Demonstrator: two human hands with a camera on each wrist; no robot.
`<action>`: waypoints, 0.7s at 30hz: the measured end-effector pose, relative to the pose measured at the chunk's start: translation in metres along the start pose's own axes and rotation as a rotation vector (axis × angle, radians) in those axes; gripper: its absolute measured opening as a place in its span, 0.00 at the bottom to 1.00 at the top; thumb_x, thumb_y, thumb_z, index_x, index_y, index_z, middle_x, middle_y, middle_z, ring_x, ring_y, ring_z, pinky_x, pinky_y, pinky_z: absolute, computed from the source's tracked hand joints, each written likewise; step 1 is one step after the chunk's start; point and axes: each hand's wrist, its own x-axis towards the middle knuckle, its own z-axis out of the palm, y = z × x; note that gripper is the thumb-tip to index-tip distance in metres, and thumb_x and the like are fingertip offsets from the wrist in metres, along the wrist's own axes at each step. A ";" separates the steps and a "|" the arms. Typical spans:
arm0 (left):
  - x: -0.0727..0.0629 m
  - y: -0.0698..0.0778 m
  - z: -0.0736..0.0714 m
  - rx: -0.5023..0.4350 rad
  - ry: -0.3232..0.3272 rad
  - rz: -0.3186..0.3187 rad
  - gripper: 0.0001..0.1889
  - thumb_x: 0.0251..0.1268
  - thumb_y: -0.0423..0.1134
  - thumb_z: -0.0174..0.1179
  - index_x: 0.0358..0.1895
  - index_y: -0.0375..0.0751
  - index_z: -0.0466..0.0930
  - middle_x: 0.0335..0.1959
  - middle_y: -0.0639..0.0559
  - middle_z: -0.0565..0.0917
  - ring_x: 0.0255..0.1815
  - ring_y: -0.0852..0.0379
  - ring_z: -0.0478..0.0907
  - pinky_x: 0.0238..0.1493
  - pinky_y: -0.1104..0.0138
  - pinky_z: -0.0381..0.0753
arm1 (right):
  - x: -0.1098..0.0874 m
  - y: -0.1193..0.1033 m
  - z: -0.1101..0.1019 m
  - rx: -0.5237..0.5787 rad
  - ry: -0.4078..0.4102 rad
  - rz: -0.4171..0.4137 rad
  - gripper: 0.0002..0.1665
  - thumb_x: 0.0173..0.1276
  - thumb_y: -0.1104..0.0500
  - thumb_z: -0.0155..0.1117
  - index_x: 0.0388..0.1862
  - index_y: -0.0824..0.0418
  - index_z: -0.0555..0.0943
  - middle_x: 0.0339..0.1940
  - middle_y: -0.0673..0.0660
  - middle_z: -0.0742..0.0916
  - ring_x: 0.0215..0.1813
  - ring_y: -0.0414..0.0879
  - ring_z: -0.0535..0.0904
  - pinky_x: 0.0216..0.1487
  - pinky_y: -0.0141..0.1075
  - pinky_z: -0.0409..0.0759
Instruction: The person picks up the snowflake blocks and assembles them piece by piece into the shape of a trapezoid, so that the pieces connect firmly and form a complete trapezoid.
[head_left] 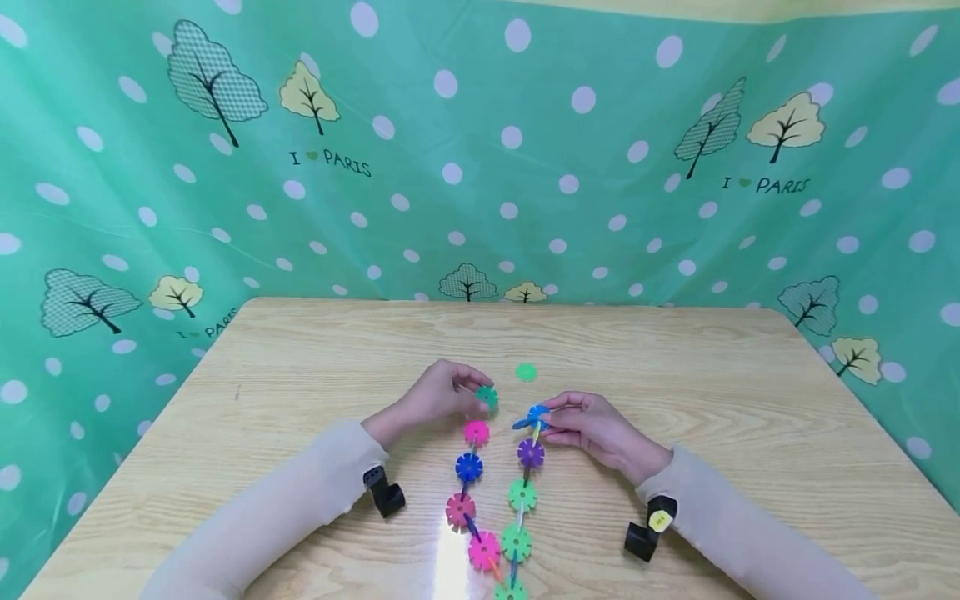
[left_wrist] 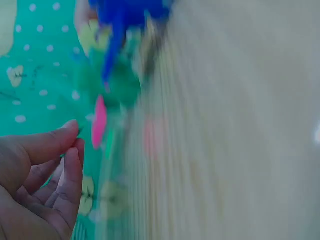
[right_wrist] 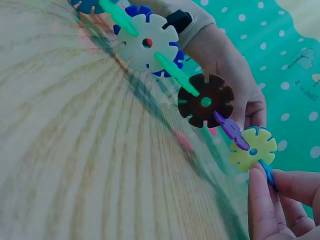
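A chain of notched plastic discs, joined by their slots, forms a long U on the table. At its right end my right hand [head_left: 596,425] pinches a blue disc [head_left: 537,416] between thumb and fingers. In the right wrist view, a yellow disc [right_wrist: 253,149] adjoins that blue disc, followed by a purple disc [right_wrist: 231,131] and a brown disc [right_wrist: 205,101]. My left hand [head_left: 447,392] holds a green disc [head_left: 487,397] by its edge, just above a pink disc [head_left: 476,432]. Whether these two are linked, I cannot tell. The left wrist view is blurred around the discs.
A loose light green disc [head_left: 527,372] lies on the wooden table [head_left: 337,333] beyond both hands. The chain runs toward the near edge, out of the head view. A green dotted cloth [head_left: 480,133] hangs behind the table.
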 end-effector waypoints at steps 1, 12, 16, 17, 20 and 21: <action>-0.003 0.001 0.002 -0.023 -0.013 -0.008 0.16 0.50 0.34 0.70 0.45 0.41 0.83 0.34 0.52 0.83 0.33 0.57 0.78 0.37 0.67 0.80 | -0.001 0.000 0.000 -0.003 0.003 0.000 0.08 0.66 0.72 0.55 0.43 0.67 0.77 0.33 0.55 0.86 0.35 0.43 0.85 0.43 0.33 0.83; -0.015 0.015 0.018 -0.212 -0.101 -0.114 0.14 0.54 0.29 0.66 0.46 0.32 0.81 0.31 0.47 0.86 0.23 0.61 0.80 0.30 0.67 0.83 | -0.004 0.001 -0.003 0.007 0.002 -0.011 0.09 0.67 0.72 0.54 0.43 0.66 0.77 0.34 0.55 0.86 0.36 0.43 0.85 0.43 0.32 0.83; -0.016 0.019 0.020 -0.226 -0.134 -0.121 0.12 0.57 0.29 0.63 0.45 0.30 0.81 0.28 0.46 0.86 0.22 0.60 0.80 0.27 0.69 0.82 | -0.004 0.002 -0.004 0.012 0.003 -0.011 0.08 0.66 0.71 0.55 0.43 0.65 0.77 0.33 0.54 0.86 0.35 0.42 0.85 0.42 0.31 0.83; -0.016 0.020 0.021 -0.226 -0.143 -0.125 0.11 0.57 0.29 0.63 0.44 0.30 0.81 0.28 0.46 0.86 0.22 0.60 0.80 0.26 0.69 0.82 | -0.004 0.002 -0.004 0.013 0.004 -0.010 0.08 0.66 0.71 0.55 0.43 0.65 0.77 0.33 0.54 0.86 0.35 0.42 0.85 0.42 0.31 0.83; -0.016 0.022 0.022 -0.224 -0.155 -0.135 0.11 0.57 0.29 0.63 0.43 0.30 0.81 0.27 0.46 0.85 0.22 0.60 0.80 0.25 0.70 0.82 | -0.004 0.002 -0.005 0.016 0.006 -0.008 0.08 0.66 0.71 0.56 0.43 0.65 0.77 0.33 0.54 0.86 0.35 0.42 0.85 0.41 0.30 0.83; -0.016 0.022 0.023 -0.223 -0.158 -0.142 0.11 0.57 0.29 0.63 0.43 0.30 0.81 0.27 0.46 0.85 0.22 0.60 0.79 0.25 0.70 0.81 | -0.004 0.002 -0.005 0.017 0.006 -0.007 0.08 0.66 0.71 0.56 0.43 0.65 0.77 0.33 0.54 0.86 0.35 0.42 0.85 0.41 0.30 0.83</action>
